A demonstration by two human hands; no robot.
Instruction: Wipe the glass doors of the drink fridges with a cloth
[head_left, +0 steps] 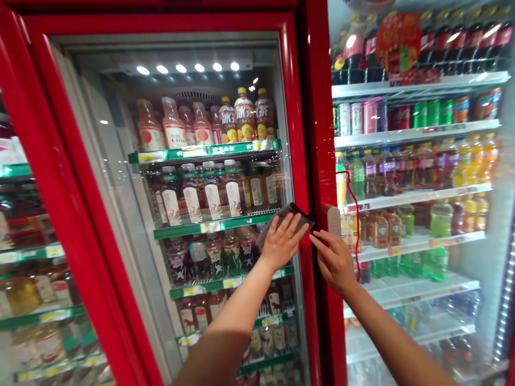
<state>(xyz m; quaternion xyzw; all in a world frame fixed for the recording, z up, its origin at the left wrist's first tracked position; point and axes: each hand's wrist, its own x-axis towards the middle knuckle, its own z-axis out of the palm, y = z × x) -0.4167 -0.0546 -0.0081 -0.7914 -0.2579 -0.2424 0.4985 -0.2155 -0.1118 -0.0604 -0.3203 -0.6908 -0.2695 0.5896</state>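
Grey cloth point(304, 219), black along top

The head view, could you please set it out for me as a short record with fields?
Left hand: spread flat on the cloth
Right hand: fingers extended beside the cloth; contact unclear
Cloth: dark grey, against the door
Door: glass, red frame
Behind glass: bottles on green-edged shelves
Right side: cans, more bottles, a red cord
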